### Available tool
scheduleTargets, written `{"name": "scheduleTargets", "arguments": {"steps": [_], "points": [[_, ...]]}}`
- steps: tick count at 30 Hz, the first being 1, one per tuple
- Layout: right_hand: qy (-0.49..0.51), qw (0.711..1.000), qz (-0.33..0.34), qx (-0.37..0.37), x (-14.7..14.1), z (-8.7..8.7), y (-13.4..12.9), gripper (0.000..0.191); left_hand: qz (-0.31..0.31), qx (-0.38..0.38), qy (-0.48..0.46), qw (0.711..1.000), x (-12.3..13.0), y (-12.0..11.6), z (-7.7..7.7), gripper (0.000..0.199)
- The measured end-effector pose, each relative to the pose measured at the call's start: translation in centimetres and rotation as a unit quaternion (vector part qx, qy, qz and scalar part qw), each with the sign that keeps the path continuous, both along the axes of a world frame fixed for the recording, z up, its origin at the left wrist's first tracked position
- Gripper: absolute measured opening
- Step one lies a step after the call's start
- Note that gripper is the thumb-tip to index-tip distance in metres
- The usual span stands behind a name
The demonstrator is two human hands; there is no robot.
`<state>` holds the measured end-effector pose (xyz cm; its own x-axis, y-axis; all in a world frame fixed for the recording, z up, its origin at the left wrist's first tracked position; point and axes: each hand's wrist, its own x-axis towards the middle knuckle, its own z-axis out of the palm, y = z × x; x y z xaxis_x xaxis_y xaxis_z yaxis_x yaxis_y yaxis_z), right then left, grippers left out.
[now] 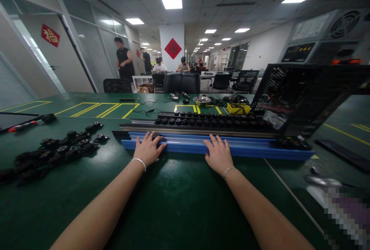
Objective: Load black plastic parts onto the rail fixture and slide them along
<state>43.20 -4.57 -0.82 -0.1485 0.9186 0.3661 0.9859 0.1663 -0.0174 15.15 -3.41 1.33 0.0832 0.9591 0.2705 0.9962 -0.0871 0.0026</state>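
Note:
A long blue channel-shaped rail (185, 146) lies across the green table in front of me. My left hand (147, 150) rests over its left part, fingers spread. Close by those fingertips sits a small black part (156, 135) in the channel; whether the fingers press on it I cannot tell. My right hand (219, 153) lies on the middle of the rail with its fingers apart and nothing in them. At the rail's right end are more black parts (293, 142). Just behind it run dark rails (196, 131) and rows of black parts (214, 122).
A pile of black parts (54, 151) lies at the left, near a red-handled tool (23, 126). An open computer case (306, 92) stands at right. Farther back are a metal bowl (201, 100) and a yellow tray (238, 108). Several people are in the background.

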Motion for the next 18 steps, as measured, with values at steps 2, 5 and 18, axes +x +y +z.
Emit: {"name": "scheduleTargets", "arguments": {"steps": [2,5,18], "points": [[0.0,1.0,0.003,0.003,0.0,0.0,0.0,0.051,-0.001,0.003,0.001,1.0,-0.2,0.0,0.0,0.052],[0.0,1.0,0.007,0.004,0.0,0.0,0.0,0.051,-0.001,0.002,0.003,1.0,-0.4,0.0,0.0,0.051],[-0.002,1.0,0.003,0.003,0.0,0.0,0.0,0.05,0.011,-0.007,0.017,1.0,-3.1,0.3,0.1,0.052]]}}
